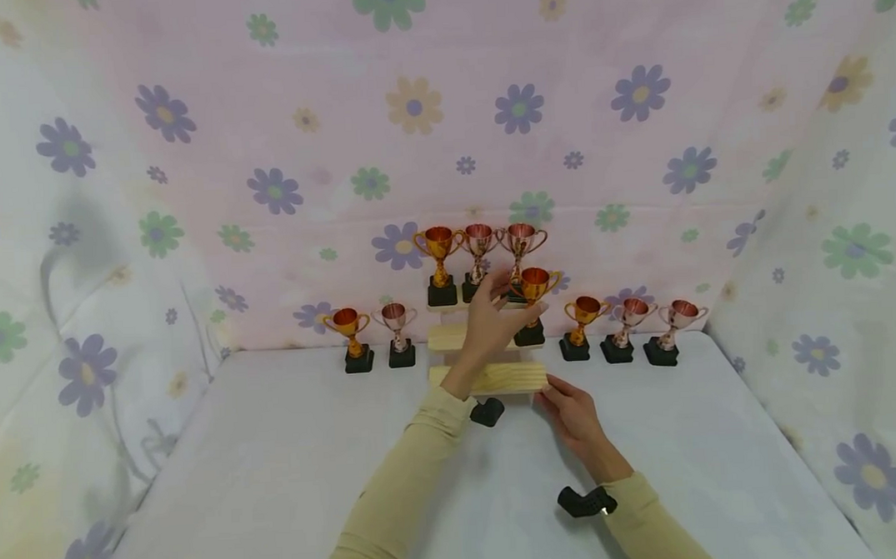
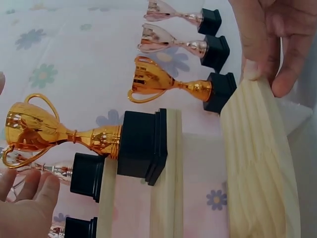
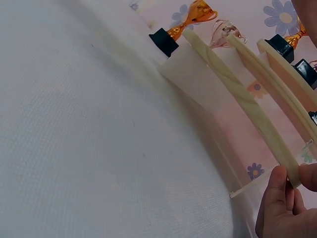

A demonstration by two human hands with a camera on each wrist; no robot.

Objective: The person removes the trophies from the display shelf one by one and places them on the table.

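Left grip (image 1: pixel 491 319) wide by gold trophy (image 1: pixel 536 284), touch unclear | right grip (image 1: pixel 577 416) pinches step (image 1: pixel 508 379) | trophies (image 1: pixel 479 238) behind

left arm (image 1: pixel 400 486): extended forward | left fingers (image 2: pixel 48 192): parted, slightly bent | right arm (image 1: pixel 649 517): lower | right fingers (image 3: pixel 275 186): pinching

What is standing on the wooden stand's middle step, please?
A gold trophy stands at its right end; in the head view, the left hand covers part of the step.

4 trophies (image 1: pixel 439 243) on stand (image 1: pixel 508 379), 2 L, 3 R.
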